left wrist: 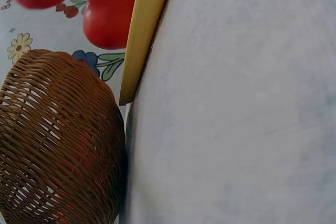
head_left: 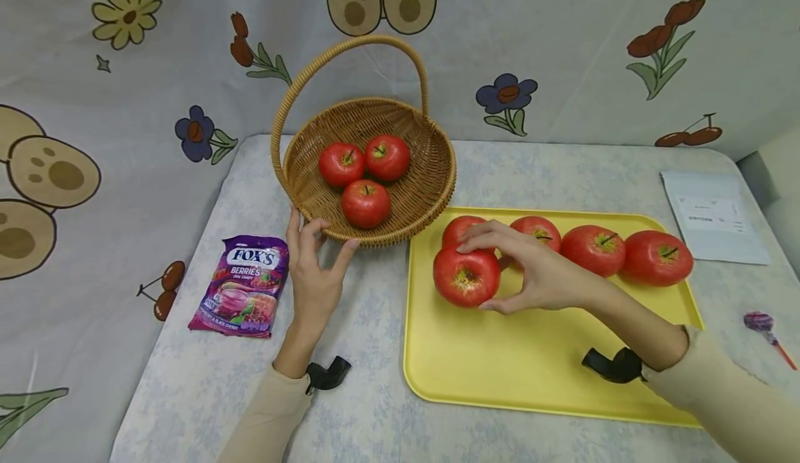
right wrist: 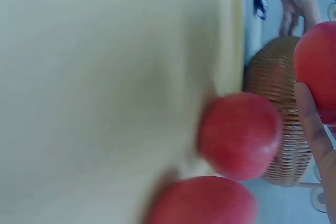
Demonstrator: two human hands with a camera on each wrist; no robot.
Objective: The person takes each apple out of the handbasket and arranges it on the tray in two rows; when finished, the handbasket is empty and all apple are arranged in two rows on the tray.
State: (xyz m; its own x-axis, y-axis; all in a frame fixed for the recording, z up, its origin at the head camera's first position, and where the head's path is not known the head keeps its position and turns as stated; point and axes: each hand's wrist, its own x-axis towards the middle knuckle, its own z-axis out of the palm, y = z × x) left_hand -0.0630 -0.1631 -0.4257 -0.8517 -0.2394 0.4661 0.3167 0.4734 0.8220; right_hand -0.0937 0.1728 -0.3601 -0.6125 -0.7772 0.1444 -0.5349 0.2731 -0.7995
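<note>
1 apple (head_left: 465,277) gripped by right-hand fingers (head_left: 481,236) (another half hidden); left fingers (head_left: 310,230) rest straight on basket (head_left: 431,199).

A purple bag of Fox's Berries candy (head_left: 242,286) lies flat on the surface (head_left: 350,407) at about eight o'clock, label upward; a white paper sheet (head_left: 714,216) with printed lines lies at three o'clock, near the right edge; a purple-wrapped lollipop (head_left: 766,328) on an orange stick rests at four o'clock, well apart from the sheet; the surface itself wears a pale cloth with a faint blue floral print; behind it, from nine round to two o'clock, hangs a grey backdrop cloth (head_left: 562,67) printed with yellow and blue flowers, brown paw marks, red tulips and cherries.
</note>
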